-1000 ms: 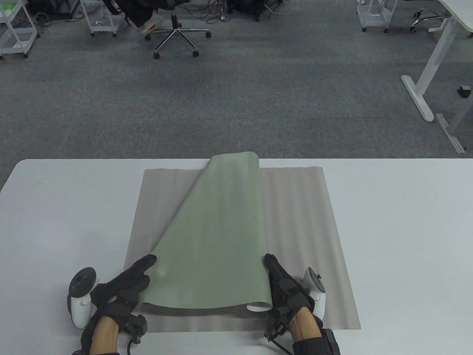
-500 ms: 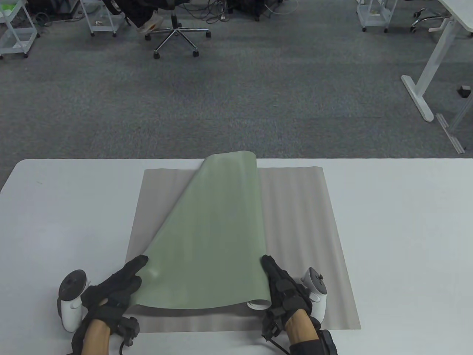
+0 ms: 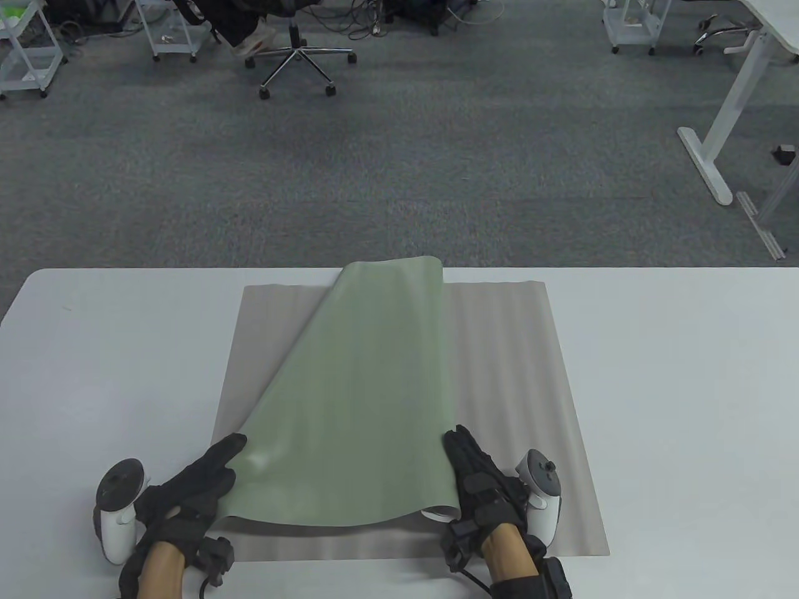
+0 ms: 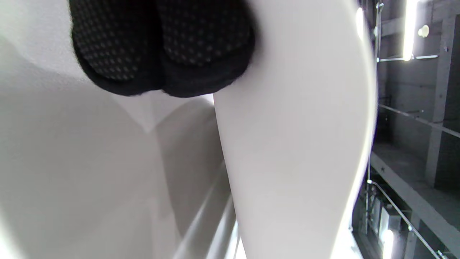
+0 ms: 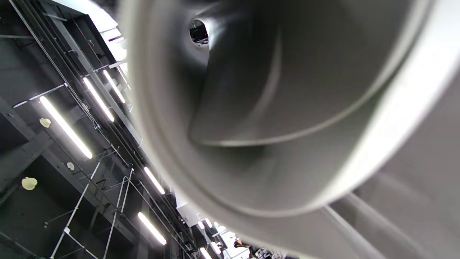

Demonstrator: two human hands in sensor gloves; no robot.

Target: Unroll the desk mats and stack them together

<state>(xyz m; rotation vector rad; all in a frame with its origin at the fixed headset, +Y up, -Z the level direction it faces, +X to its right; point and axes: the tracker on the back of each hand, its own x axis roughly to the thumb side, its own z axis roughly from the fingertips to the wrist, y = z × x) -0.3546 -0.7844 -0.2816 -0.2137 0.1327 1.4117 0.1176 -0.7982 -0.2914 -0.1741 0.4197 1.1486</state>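
Observation:
A grey desk mat (image 3: 518, 387) lies flat on the white table (image 3: 686, 374). A green desk mat (image 3: 362, 399) lies half unrolled on top of it, its near edge lifted. My left hand (image 3: 200, 480) grips the green mat's near left corner, and its gloved fingers (image 4: 161, 46) show against the mat's pale underside (image 4: 294, 144) in the left wrist view. My right hand (image 3: 480, 480) holds the still-curled right edge. The right wrist view looks into the mat's roll (image 5: 258, 90).
The table's far edge (image 3: 399, 269) runs just behind the mats. Bare table lies to the left (image 3: 112, 362) and right of the mats. Beyond is carpet with an office chair (image 3: 299, 56) and a desk leg (image 3: 718, 143).
My left hand has pulled the green mat's near left corner further left and toward me, widening the unrolled part. My right hand has stayed almost in place.

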